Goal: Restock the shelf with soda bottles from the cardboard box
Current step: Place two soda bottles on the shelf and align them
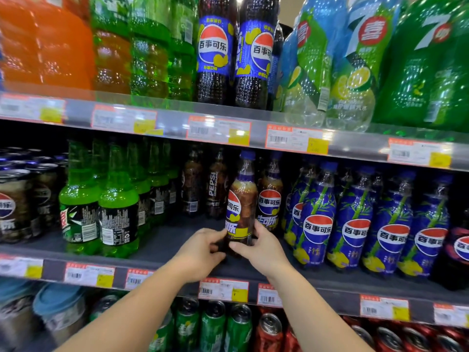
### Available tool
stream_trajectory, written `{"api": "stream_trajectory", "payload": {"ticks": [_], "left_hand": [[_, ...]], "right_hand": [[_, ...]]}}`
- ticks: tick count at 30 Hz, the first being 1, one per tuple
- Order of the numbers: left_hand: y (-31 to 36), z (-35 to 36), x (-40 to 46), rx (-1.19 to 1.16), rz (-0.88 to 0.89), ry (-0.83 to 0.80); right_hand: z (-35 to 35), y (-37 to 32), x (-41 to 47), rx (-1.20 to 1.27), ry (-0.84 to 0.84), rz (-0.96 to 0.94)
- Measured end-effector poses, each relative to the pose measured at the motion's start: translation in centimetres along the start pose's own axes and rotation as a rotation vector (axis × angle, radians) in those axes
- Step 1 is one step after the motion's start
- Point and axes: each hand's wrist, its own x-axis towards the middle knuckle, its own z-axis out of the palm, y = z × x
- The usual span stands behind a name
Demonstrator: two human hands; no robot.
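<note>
A small cola bottle with a blue cap and a blue and yellow label stands upright on the middle shelf. My left hand holds its lower part from the left. My right hand holds it from the right. Both sets of fingers curl round the base. A matching bottle stands right behind it to the right. The cardboard box is out of view.
Green soda bottles stand left of a gap on the shelf, blue-labelled cola bottles right of it, dark cola bottles at the back. Large bottles fill the upper shelf; cans sit below.
</note>
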Motion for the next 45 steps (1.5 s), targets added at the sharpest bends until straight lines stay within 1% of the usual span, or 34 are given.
{"api": "stream_trajectory", "payload": {"ticks": [2,4,8,12,18,20,22,24,28,31,35,40,45], "left_hand": [[0.1,-0.5,0.0,-0.01,0.026,-0.063],[0.0,-1.0,0.0,0.006,0.031,-0.073],[-1.2,-1.7,0.1,0.112,0.002,0.046],[-2.2,-1.6,0.5,0.223,0.047,0.072],[-1.8,-1.1,0.5,0.45,0.094,-0.006],[-1.6,-1.4,0.5,0.42,0.095,-0.061],[-1.3,-1.9,0.6,0.334,0.099,-0.118],[-1.1,-2.3,0.7,0.253,0.095,-0.16],[-1.2,-2.3,1.6,0.17,0.098,-0.214],[-1.0,-1.6,2.3,0.201,0.106,-0.275],[-0.5,-0.5,3.6,0.325,0.113,-0.313],[-0.1,-0.1,5.2,0.303,0.059,-0.3],[-0.3,0.3,6.5,0.293,0.067,-0.294]], "right_hand": [[0.5,0.3,1.1,-0.06,0.082,0.014],[0.9,0.3,1.8,-0.138,0.139,0.042],[1.3,0.6,2.3,-0.099,0.189,0.069],[1.0,0.4,2.5,-0.034,0.183,0.082],[0.8,0.3,2.2,0.101,0.126,0.08],[0.5,0.6,2.1,0.151,0.088,0.087],[-0.1,1.0,2.2,0.158,0.038,0.091],[-1.1,1.3,2.2,0.131,-0.004,0.101],[-2.6,1.9,2.3,0.045,-0.038,0.112],[-2.8,2.3,2.5,0.001,-0.033,0.113],[-3.2,2.9,2.9,-0.014,0.014,0.115],[-3.7,3.1,2.8,-0.007,0.034,0.105],[-3.2,3.3,2.3,-0.037,0.038,0.084]]}}
